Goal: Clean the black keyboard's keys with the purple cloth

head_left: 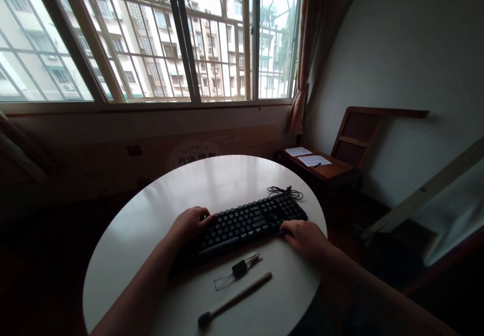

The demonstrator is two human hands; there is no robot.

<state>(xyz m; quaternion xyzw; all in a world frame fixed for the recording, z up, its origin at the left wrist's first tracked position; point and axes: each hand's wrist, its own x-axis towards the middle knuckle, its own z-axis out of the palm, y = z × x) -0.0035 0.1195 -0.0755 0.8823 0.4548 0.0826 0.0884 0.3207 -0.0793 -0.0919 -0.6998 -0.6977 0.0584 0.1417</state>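
A black keyboard point(251, 220) lies across a round white table point(159, 210), its coiled cable point(285, 191) behind the right end. My left hand point(191, 223) grips the keyboard's left end, fingers curled over the edge. At the right end, my right hand point(304, 237) wraps the near corner of the keyboard the same way. In front of the keyboard lie a wire keycap puller with a black handle point(238, 270) and a thin wooden-handled brush point(234, 299).
A barred window point(151, 38) fills the wall behind the table, with a curtain point(306, 53) at its right. A low wooden chair point(340, 159) with papers point(308, 157) on its seat stands at the right. A slanted board point(427, 194) leans further right.
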